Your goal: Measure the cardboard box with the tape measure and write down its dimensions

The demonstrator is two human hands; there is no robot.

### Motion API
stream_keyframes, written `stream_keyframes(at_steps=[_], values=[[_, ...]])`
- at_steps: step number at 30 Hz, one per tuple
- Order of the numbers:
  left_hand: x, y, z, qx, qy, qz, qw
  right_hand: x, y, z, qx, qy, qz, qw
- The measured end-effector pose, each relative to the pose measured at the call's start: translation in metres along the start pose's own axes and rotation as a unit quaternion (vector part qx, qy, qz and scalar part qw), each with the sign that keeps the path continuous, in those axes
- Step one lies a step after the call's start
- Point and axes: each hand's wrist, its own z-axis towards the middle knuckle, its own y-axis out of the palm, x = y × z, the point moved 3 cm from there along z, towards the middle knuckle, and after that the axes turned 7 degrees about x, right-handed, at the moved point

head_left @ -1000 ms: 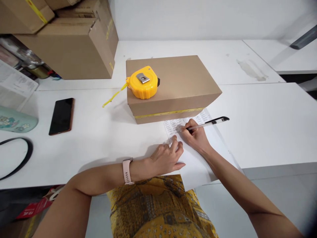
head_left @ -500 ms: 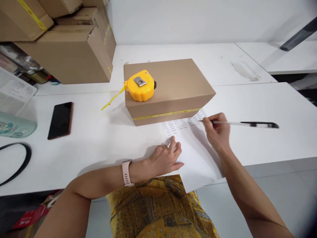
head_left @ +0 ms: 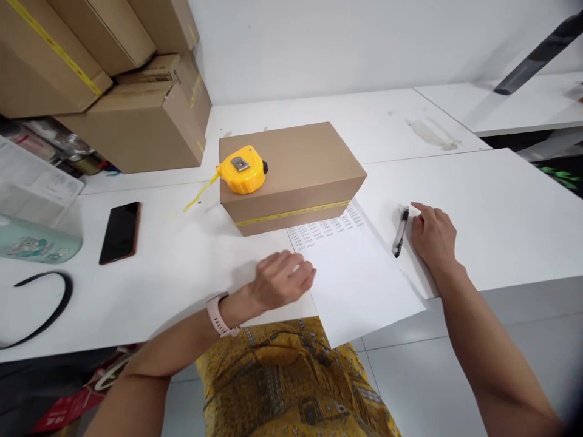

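Observation:
A sheet of white paper [head_left: 359,285] with rows of handwriting on its upper part lies on the table, its lower end hanging over the front edge. My left hand [head_left: 283,279], fingers curled in loosely and holding nothing, is over the paper's left edge. To the right of the sheet lies a black and clear pen [head_left: 401,232]. Beside it my right hand [head_left: 435,237] rests on the table, empty, index finger stretched toward the pen's upper end. A closed cardboard box [head_left: 296,161] covers the paper's top edge. On that box sits a yellow tape measure [head_left: 243,171].
Stacked cardboard boxes [head_left: 146,124] stand at the back left. A phone [head_left: 121,232], a mint-green bottle [head_left: 40,240] and a black curved band [head_left: 64,297] lie on the left. A dark post [head_left: 537,54] rises at the far right.
My right hand has put the pen down beside the paper and moved right, off the sheet. My left hand has curled its fingers and shifted slightly left. The camera view has shifted a little.

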Motion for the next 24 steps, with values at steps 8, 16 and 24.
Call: stream_keyframes(at_steps=[8, 16, 24], values=[[-0.102, -0.061, 0.068, 0.102, -0.29, 0.119, 0.944, 0.003, 0.001, -0.001, 0.016, 0.012, 0.012, 1.0], [-0.112, -0.048, 0.068, 0.092, -0.353, 0.038, 0.93, -0.004, -0.016, 0.0, 0.104, 0.057, 0.087, 0.989], [0.028, -0.064, 0.034, -0.159, -0.341, -0.297, 0.878, -0.139, -0.107, -0.082, -0.25, 0.019, 0.482, 0.84]])
